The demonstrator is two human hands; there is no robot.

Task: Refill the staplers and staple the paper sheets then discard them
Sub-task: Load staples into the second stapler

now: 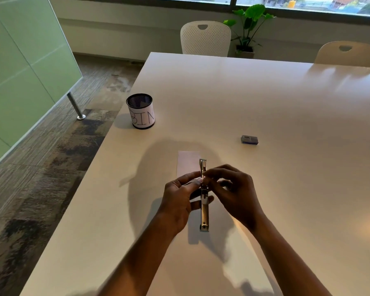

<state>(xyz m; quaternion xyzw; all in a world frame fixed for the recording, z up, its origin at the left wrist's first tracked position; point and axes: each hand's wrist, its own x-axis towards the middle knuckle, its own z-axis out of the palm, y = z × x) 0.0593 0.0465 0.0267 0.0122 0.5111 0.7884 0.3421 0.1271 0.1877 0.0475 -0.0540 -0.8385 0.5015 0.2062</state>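
A metal stapler (204,212) is swung fully open into one long strip, held a little above the table. My left hand (179,201) grips it from the left, around its middle. My right hand (233,189) pinches at the channel near the hinge with thumb and fingertips; what lies between them is too small to make out. A small pale paper sheet (187,162) lies flat on the table just beyond my hands, partly hidden by them. A small blue staple box (249,139) rests to the right, out of reach of both hands.
A black mesh cup labelled BIN (140,112) stands near the left edge of the white table (265,99). Two white chairs (205,38) and a potted plant (249,28) sit at the far side. Carpet and a green glass partition (19,60) are on the left.
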